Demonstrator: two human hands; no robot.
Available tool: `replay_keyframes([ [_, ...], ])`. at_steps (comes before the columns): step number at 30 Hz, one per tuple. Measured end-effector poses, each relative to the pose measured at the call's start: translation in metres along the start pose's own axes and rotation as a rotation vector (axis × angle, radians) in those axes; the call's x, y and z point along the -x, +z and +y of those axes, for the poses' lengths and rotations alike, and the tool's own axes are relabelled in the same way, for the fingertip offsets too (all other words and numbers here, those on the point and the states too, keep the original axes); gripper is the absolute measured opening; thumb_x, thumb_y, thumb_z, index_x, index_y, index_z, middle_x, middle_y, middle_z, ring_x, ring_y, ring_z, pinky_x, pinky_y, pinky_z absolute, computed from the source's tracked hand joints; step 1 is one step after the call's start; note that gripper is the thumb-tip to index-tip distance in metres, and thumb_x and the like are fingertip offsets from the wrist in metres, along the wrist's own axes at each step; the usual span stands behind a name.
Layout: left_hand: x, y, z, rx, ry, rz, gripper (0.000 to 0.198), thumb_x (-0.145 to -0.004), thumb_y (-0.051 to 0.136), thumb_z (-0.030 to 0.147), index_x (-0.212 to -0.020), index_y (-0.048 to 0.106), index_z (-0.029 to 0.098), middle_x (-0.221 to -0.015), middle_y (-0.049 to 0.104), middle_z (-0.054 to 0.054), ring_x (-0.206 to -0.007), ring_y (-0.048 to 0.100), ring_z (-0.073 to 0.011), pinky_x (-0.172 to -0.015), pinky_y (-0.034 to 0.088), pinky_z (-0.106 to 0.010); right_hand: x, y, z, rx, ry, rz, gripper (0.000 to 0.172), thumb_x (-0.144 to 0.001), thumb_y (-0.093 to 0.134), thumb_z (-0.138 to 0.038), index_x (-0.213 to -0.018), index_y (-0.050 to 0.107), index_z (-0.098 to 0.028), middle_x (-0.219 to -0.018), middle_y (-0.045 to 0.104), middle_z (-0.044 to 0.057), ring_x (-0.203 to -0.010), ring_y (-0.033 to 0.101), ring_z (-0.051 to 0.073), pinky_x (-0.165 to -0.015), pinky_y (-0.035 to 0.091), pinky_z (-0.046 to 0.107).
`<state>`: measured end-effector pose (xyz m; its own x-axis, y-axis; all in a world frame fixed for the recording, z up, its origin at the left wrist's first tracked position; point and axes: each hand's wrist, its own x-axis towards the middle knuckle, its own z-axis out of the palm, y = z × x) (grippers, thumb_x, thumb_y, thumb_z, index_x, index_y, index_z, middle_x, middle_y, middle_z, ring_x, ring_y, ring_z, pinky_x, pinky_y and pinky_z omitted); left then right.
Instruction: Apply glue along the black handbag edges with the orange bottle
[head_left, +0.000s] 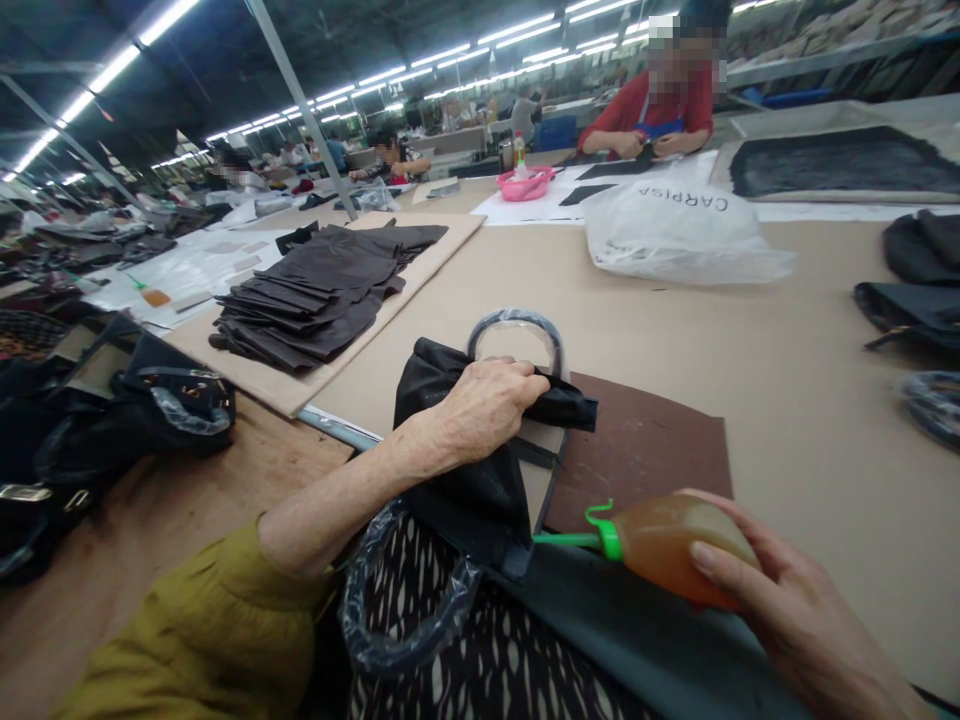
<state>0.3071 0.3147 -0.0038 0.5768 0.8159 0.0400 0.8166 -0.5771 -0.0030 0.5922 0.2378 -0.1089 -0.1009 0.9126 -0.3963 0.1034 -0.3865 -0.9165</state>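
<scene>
- Black handbags (150,405) sit piled at the far left.
- A stack of dark leather pieces (315,295) lies on a pale board (450,240).
- The left hand (487,405) is closed tight, its fingers curled over the black lining (465,500) of a patterned bag (480,660) at the near edge of the surface (787,350).
- A plastic-wrapped handle (517,322) arches just behind that hand.
- A brown mat (645,450) lies just beside the lining.
- An amber squeeze bottle (675,545) is gripped by the right hand (795,615), whose fingers wrap around its body; the green nozzle tip meets the lining.
</scene>
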Motion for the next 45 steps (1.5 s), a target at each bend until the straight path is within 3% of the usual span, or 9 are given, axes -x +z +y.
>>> replay_keyframes([
  [7, -0.001, -0.004, 0.002, -0.008, -0.018, -0.019, 0.025, -0.084, 0.04, 0.008, -0.095, 0.061, 0.015, -0.093, 0.063, -0.006, -0.086, 0.057, -0.0184, -0.075, 0.045, -0.028, 0.001, -0.006, 0.017, -0.02, 0.022, -0.051, 0.059, -0.067, 0.073, -0.05, -0.117, 0.055, -0.024, -0.103, 0.066, 0.007, -0.091, 0.062, 0.03, -0.072, 0.053, 0.031],
  [18, -0.001, -0.002, 0.0, 0.005, -0.027, -0.017, 0.026, -0.085, 0.04, 0.008, -0.099, 0.061, 0.014, -0.094, 0.062, -0.006, -0.087, 0.056, -0.0187, -0.077, 0.045, -0.03, 0.017, 0.002, 0.018, -0.164, 0.108, -0.026, 0.063, -0.061, 0.076, -0.05, -0.114, 0.056, -0.024, -0.096, 0.066, 0.007, -0.083, 0.061, 0.031, -0.058, 0.054, 0.033],
  [25, -0.001, -0.003, -0.001, 0.004, -0.015, -0.013, 0.026, -0.085, 0.04, 0.008, -0.098, 0.062, 0.015, -0.092, 0.063, -0.006, -0.086, 0.057, -0.0188, -0.076, 0.045, -0.029, 0.031, 0.026, -0.001, -0.317, 0.17, 0.153, 0.062, -0.054, 0.08, -0.05, -0.106, 0.06, -0.023, -0.088, 0.064, 0.004, -0.068, 0.056, 0.023, -0.04, 0.047, 0.027],
  [35, -0.001, -0.002, 0.0, 0.013, -0.029, -0.025, 0.024, -0.085, 0.042, 0.01, -0.098, 0.062, 0.015, -0.095, 0.063, -0.006, -0.089, 0.057, -0.0193, -0.078, 0.046, -0.03, 0.034, 0.039, -0.008, -0.377, 0.188, 0.254, 0.055, -0.053, 0.081, -0.048, -0.099, 0.061, -0.022, -0.09, 0.061, 0.002, -0.069, 0.052, 0.019, -0.037, 0.045, 0.022],
  [45, -0.001, -0.002, -0.001, 0.038, -0.029, -0.027, 0.027, -0.084, 0.041, 0.009, -0.099, 0.062, 0.015, -0.096, 0.063, -0.007, -0.091, 0.058, -0.0198, -0.08, 0.046, -0.032, 0.04, 0.041, -0.011, -0.343, 0.205, 0.185, 0.041, -0.067, 0.071, -0.049, -0.094, 0.06, -0.021, -0.078, 0.061, 0.003, -0.065, 0.051, 0.02, -0.039, 0.042, 0.023],
])
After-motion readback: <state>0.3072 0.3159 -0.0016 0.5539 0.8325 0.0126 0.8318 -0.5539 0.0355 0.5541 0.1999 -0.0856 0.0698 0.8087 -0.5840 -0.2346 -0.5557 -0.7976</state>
